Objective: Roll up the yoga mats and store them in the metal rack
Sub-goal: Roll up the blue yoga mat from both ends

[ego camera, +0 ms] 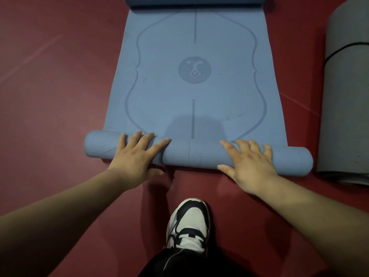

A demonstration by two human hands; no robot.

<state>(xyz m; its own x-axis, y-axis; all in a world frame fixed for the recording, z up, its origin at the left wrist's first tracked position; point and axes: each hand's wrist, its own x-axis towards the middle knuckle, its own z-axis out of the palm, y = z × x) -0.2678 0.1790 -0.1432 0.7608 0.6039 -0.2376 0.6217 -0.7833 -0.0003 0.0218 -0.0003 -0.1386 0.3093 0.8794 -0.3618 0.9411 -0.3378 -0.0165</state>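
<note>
Looking down through the head camera, I see a blue yoga mat [195,76] lying flat on the dark red floor [60,76], its length running away from me. Its surface is matte and soft-looking, printed with darker curved guide lines, a centre line and a round emblem [194,69] in the middle. The near end is wound into a thick tube [191,154] lying crosswise, and the outside of that tube shows a fine ribbed texture. The far end [195,3] is curled over into a second, darker roll at the top of the view.

Both hands rest on the near tube. The left hand [137,154] lies on its left part, fingers straight and spread over the top, thumb down on the near side. The right hand [249,162] lies on the right part in the same flat, spread way, palm pressing and nothing clasped.

Just beside the blue mat's right edge lies a grey rolled mat [347,96], thicker and foam-like, bound by a thin black band [339,49]. Its near end sits close to the blue tube's right end; I cannot tell if they touch.

Near me, between my forearms, a white and black shoe [188,222] stands on the floor below a dark trouser leg [179,262]. Faint pale lines cross the floor.
</note>
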